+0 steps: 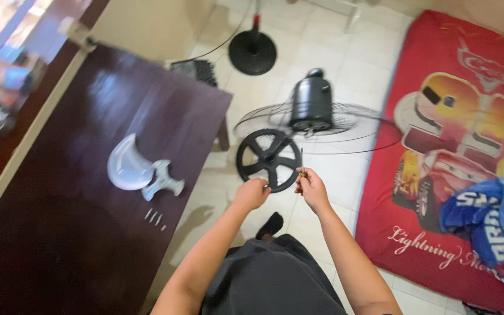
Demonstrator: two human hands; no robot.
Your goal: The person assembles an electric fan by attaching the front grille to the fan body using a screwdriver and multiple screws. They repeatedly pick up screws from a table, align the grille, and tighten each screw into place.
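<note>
My left hand (pixel 252 193) grips the lower rim of a round black plastic ring with spokes (pixel 268 159), held up over the tiled floor. My right hand (pixel 312 188) holds a thin screwdriver (pixel 301 169) upright beside the ring's right edge. Beyond the ring, a black fan motor housing (pixel 311 104) sits in a wire fan guard (pixel 345 125) on the floor. A white fan blade piece (pixel 138 171) lies on the dark wooden table (pixel 59 233) to my left, with several small screws (pixel 154 218) just below it.
A black round fan base with a pole (pixel 253 51) stands on the tiles farther back. A red mattress with a cartoon car print (pixel 438 146) fills the right side, with a blue cloth (pixel 491 221) on it. The table's corner (pixel 226 96) juts toward the fan.
</note>
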